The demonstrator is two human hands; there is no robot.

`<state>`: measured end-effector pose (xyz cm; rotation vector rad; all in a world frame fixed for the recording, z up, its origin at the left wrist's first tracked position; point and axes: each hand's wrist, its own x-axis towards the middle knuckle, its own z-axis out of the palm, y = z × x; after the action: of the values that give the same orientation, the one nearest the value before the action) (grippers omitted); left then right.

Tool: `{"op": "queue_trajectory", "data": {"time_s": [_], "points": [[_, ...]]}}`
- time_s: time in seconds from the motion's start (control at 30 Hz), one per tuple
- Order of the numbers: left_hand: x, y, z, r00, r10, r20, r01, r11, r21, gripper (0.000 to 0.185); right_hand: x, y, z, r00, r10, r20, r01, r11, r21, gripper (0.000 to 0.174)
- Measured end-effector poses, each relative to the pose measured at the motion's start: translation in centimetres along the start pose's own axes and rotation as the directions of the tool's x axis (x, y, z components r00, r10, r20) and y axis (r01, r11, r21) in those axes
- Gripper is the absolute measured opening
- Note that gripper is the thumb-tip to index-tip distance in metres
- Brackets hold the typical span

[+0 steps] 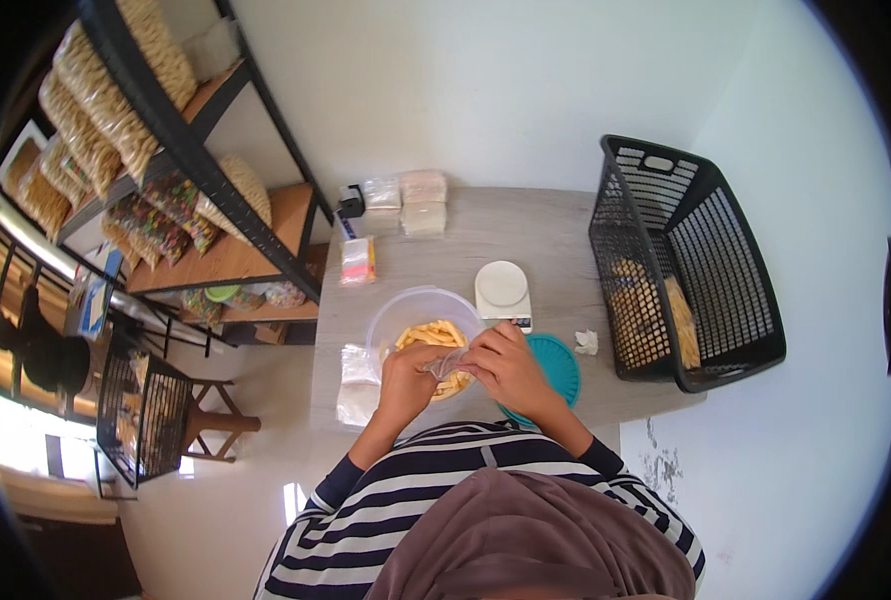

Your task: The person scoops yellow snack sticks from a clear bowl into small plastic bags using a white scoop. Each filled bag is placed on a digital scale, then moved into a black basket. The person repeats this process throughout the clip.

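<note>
A clear plastic bag (448, 364) is pinched between my left hand (409, 379) and my right hand (507, 367), above a translucent tub (385, 315) that holds pale yellow snack sticks (434, 334). My hands cover part of the tub's near side. Just beyond my right hand stands a white kitchen scale (502, 289). A teal round lid (558, 367) lies partly under my right forearm. Left of the tub are stacked clear bags (359, 386). Whether the held bag has anything in it cannot be told.
A black plastic crate (697, 375) with bagged snacks stands at the table's right. Crumpled white tissue (586, 342) lies beside the lid. More packs of bags (423, 195) sit at the back. At left, a metal shelf (213, 281) carries large snack bags.
</note>
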<state>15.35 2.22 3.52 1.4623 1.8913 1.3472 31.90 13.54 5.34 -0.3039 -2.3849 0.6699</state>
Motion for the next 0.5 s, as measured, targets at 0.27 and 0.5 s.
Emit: {"op": "queue_trajectory", "data": {"time_s": [0.27,0.5], "points": [[-1.6,1.3,-1.5,0.995,0.026,0.098,-0.033,0.997,0.065,0.032,0.0,-2.1,-1.1,0.988,-0.017,0.156,0.016,1.0,0.009,0.013],[-2.6,1.1,-5.8,0.879,0.006,0.476,0.119,0.966,-0.232,0.08,0.8,-4.4,-1.4,0.955,-0.087,0.285,0.061,0.993,0.098,0.007]]}}
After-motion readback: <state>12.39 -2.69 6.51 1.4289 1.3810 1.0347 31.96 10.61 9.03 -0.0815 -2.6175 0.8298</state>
